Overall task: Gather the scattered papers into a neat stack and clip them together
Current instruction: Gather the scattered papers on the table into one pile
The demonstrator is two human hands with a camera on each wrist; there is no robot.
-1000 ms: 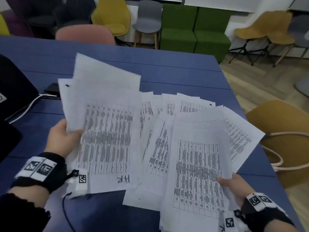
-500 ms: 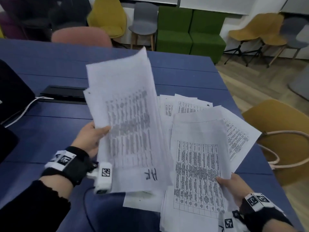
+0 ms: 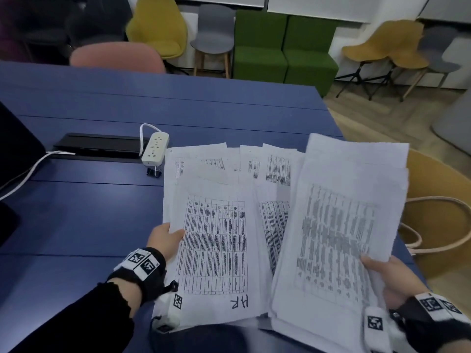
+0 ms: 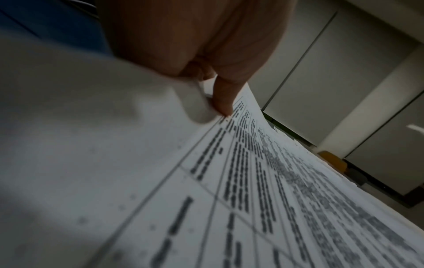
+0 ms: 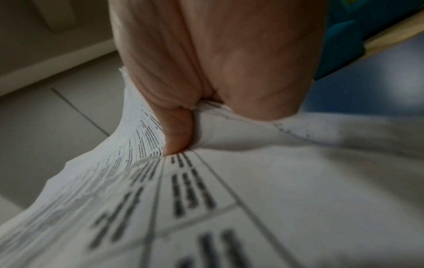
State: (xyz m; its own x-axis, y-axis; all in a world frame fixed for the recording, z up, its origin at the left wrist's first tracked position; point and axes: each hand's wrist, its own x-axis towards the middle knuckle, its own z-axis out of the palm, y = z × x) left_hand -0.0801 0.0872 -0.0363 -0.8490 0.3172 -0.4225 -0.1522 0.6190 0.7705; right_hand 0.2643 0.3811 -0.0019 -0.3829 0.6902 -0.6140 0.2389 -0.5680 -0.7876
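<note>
White printed sheets with tables lie fanned over the blue table [image 3: 76,220]. My left hand [image 3: 165,238] pinches the left edge of a bundle of papers [image 3: 216,245] marked "HR", thumb on top, as the left wrist view shows at the thumb [image 4: 223,101]. My right hand [image 3: 382,268] grips a second bundle [image 3: 339,238] by its right edge, lifted and tilted; the thumb [image 5: 176,130] presses on the sheets [image 5: 206,199]. More loose sheets [image 3: 270,164] stick out behind both bundles. A black binder clip [image 3: 154,171] lies on the table beside the power strip.
A white power strip [image 3: 155,149] and a black cable tray [image 3: 99,146] sit left of the papers, with a white cable [image 3: 23,177] running to a dark object at the left edge. A yellow chair [image 3: 438,215] with a bag strap stands by the table's right edge.
The left hand has swung its bundle from the left over to the middle, onto the spread sheets, uncovering the power strip and clip. The right hand has lifted its bundle up and to the right.
</note>
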